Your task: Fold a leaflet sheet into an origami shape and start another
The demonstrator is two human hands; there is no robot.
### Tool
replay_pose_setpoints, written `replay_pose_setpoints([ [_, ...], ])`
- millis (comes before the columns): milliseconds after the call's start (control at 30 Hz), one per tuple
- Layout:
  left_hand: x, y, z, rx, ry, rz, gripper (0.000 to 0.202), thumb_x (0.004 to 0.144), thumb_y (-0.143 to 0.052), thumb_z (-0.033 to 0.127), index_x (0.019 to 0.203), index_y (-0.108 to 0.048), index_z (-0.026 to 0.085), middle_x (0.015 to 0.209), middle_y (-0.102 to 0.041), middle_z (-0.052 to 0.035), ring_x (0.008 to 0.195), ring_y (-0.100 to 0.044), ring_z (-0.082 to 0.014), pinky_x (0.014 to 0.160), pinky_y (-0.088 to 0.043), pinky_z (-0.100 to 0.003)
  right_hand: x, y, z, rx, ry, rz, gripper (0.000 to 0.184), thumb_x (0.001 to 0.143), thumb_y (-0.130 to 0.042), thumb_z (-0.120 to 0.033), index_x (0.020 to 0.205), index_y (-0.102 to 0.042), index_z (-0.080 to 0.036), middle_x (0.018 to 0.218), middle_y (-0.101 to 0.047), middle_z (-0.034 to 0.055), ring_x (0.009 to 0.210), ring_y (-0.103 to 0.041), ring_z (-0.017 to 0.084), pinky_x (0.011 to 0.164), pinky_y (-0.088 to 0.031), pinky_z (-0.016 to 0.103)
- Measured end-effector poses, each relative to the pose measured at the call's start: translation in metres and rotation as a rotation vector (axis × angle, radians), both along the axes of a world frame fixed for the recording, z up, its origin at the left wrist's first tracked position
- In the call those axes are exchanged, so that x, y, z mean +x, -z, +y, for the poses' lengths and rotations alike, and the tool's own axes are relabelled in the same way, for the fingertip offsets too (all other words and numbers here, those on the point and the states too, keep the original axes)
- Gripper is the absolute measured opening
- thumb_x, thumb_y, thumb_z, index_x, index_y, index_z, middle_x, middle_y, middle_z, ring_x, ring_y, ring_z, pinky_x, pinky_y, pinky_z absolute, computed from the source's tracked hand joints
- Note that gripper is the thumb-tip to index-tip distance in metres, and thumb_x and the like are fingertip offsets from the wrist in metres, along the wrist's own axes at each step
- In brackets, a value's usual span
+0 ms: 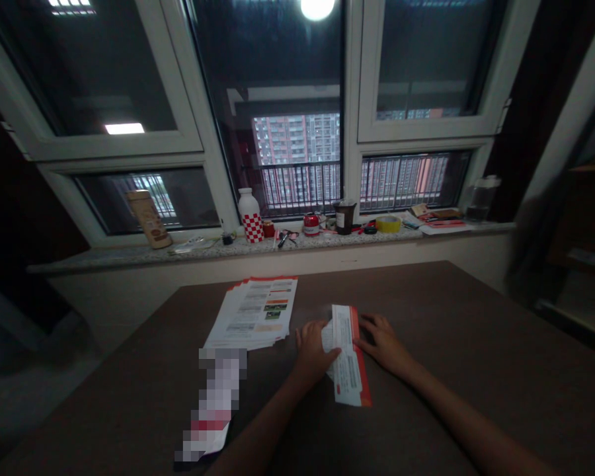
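A folded leaflet (347,373), white with an orange-red strip along its right side, lies on the brown table in front of me. My left hand (311,350) is at its left edge, thumb over the printed face and fingers curled by the paper's side, gripping it. From the right, my right hand (384,344) reaches in with its fingers apart, fingertips touching the orange-red edge. Left of my hands rests a fanned stack of printed sheets (258,317) with orange-red top edges. Nearer to me is a blurred-out, pixelated item (218,396) with a dark lower edge.
The brown table (451,317) ends at a windowsill (198,251). Along the sill stand a tan tumbler (149,221), a white bottle with red checks (250,218), a red tin (311,225), a dark cup (344,218), yellow tape (388,225) and a clear jug (480,198).
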State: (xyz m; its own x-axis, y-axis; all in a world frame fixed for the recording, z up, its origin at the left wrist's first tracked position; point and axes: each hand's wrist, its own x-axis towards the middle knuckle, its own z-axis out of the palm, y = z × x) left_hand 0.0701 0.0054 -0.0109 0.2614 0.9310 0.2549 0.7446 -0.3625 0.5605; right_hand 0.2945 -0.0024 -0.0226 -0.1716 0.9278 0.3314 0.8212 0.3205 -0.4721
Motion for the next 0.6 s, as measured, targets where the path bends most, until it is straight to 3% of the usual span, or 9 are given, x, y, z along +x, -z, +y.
replay_pose_setpoints([
  [100, -0.001, 0.002, 0.001, 0.050, 0.016, -0.063, 0.055, 0.068, -0.067, 0.023, 0.119, -0.050, 0.017, 0.121, -0.056, -0.0109, 0.121, -0.044, -0.0314, 0.107, -0.026, -0.051, 0.001, 0.000, 0.001, -0.008, -0.026, 0.062, 0.029, 0.083, -0.061, -0.048, 0.092, -0.069, -0.021, 0.131, -0.051, 0.0115, 0.123, -0.041, 0.029, 0.102, -0.035, 0.045],
  [200, -0.002, 0.006, 0.004, 0.108, 0.046, -0.159, 0.053, 0.068, -0.065, 0.019, 0.118, -0.049, 0.017, 0.118, -0.055, -0.0097, 0.115, -0.047, -0.0285, 0.100, -0.036, -0.045, 0.001, 0.004, 0.003, -0.015, -0.061, 0.117, 0.025, 0.081, -0.064, -0.046, 0.079, -0.069, -0.022, 0.129, -0.053, 0.0097, 0.124, -0.041, 0.029, 0.102, -0.034, 0.045],
  [433, -0.003, 0.007, 0.007, 0.193, 0.034, -0.259, 0.045, 0.071, -0.063, 0.019, 0.114, -0.050, 0.019, 0.107, -0.056, -0.0076, 0.105, -0.051, -0.0268, 0.094, -0.041, -0.045, 0.002, 0.009, 0.008, 0.024, -0.097, 0.325, 0.014, 0.076, -0.068, -0.036, 0.075, -0.067, -0.021, 0.114, -0.063, 0.0080, 0.115, -0.050, 0.028, 0.101, -0.035, 0.046],
  [600, -0.003, 0.010, 0.008, 0.229, -0.016, -0.314, 0.048, 0.076, -0.060, 0.022, 0.122, -0.047, 0.019, 0.117, -0.054, -0.0091, 0.116, -0.049, -0.0264, 0.101, -0.038, -0.046, 0.003, 0.002, 0.007, 0.000, -0.041, 0.622, 0.024, 0.085, -0.054, -0.043, 0.090, -0.061, -0.020, 0.091, -0.067, 0.0054, 0.088, -0.063, 0.023, 0.081, -0.049, 0.037],
])
